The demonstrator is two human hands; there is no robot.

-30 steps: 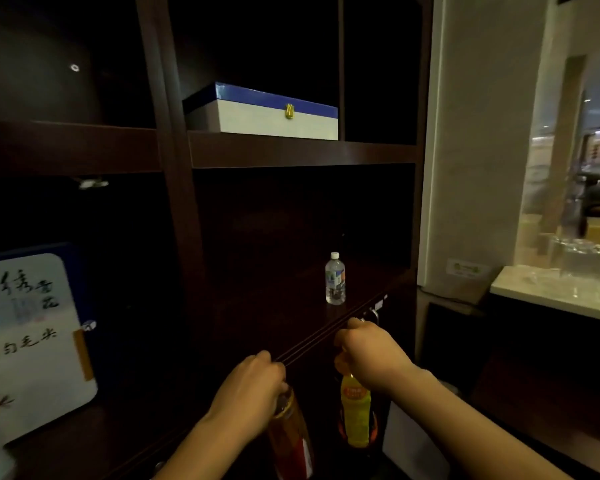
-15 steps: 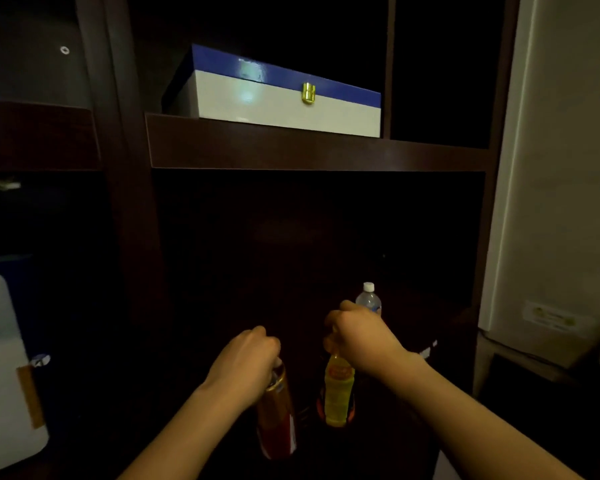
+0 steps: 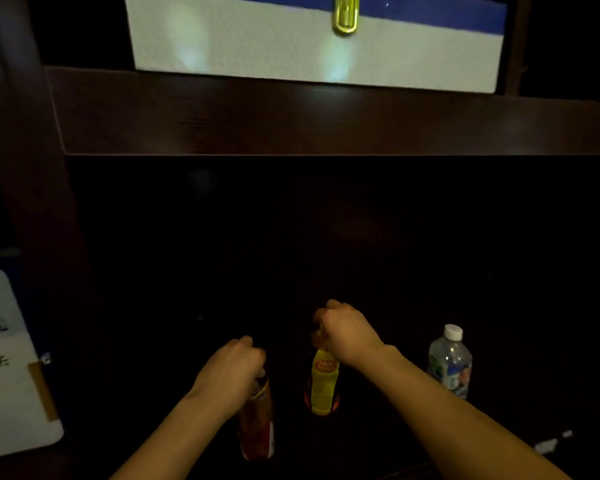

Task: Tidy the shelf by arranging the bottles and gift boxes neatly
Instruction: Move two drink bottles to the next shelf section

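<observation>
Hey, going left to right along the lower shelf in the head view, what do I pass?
white gift box with calligraphy → red bottle gripped by the left hand → yellow-labelled bottle gripped by the right hand → clear water bottle

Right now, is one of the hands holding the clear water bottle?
No, the water bottle stands alone, apart from the right hand, which grips the yellow-labelled bottle.

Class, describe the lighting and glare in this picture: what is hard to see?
Head view: dim overall, the dark wooden shelf recess nearly black; pale glare patches on the white-and-blue gift box; the red-labelled bottle under the left hand is murky.
</observation>
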